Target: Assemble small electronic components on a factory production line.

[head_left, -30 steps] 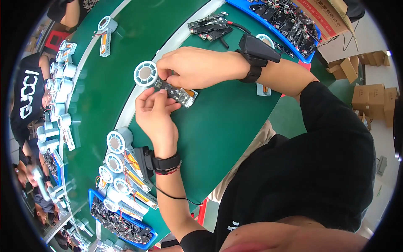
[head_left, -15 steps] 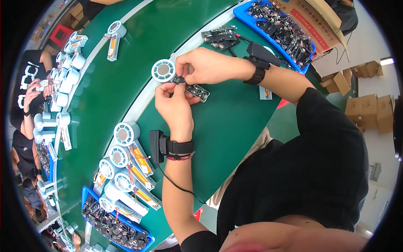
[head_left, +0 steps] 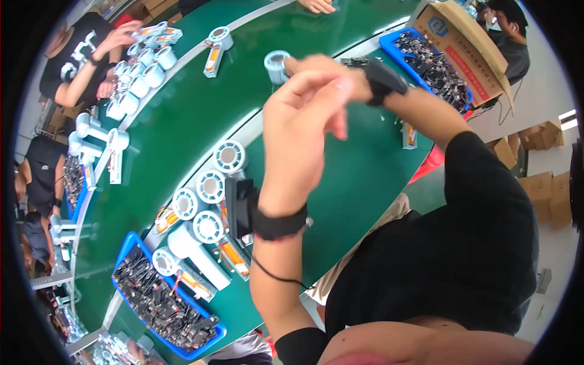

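My left hand (head_left: 298, 131) is raised in front of my right hand, somewhat blurred. Its thumb and forefinger are pinched together, and whatever may be between them cannot be made out. Behind it, my right hand (head_left: 323, 64) is partly hidden, its visible fingers closed against a pale-blue handheld fan (head_left: 278, 64). The fan's round head shows past the fingertips, tilted; its handle is hidden behind my hands. To the left of my left wrist stand several similar fans (head_left: 229, 156) with orange battery cells and loose wires in their open handles.
A blue tray (head_left: 129, 242) of black circuit boards lies at the lower left, and another blue tray (head_left: 389, 40) at the upper right by a cardboard box (head_left: 465, 52). A single fan (head_left: 219, 39) lies on the green belt (head_left: 176, 128). Co-workers sit across the belt.
My left hand has come off the fan's handle and lifted up and right, across my right hand. The fan has tilted. The whole view has shifted, and a person's hand shows at the top.
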{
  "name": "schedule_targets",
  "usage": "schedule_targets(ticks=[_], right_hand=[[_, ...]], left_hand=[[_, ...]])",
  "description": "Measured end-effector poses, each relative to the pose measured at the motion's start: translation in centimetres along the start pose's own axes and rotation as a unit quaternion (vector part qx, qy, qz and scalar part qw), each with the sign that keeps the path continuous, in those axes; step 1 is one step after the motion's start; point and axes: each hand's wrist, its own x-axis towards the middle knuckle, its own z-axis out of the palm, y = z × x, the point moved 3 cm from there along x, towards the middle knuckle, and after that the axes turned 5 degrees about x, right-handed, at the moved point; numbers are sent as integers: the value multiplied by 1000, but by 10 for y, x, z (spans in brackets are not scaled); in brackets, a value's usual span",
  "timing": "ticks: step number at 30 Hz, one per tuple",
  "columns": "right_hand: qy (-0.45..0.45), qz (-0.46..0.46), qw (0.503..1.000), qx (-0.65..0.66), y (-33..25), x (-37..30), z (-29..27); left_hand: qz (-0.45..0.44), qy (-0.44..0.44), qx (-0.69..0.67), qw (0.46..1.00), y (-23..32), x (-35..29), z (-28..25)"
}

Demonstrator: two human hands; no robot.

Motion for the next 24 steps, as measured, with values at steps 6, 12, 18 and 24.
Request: schedule_targets(ticks=[6,12,18,24], right_hand=[[69,164,980,-94,57,118,8],[1,81,955,-284,2,153,6],[106,19,986,-125,-26,245,78],[133,73,983,-105,-9,270,125]], left_hand=[[154,-250,-91,952,85,-70,0],[201,-261,-84,940,102,-89,-7],[232,-288,-111,922,107,-93,-9],[251,-293,-118,915,109,-108,-12]])
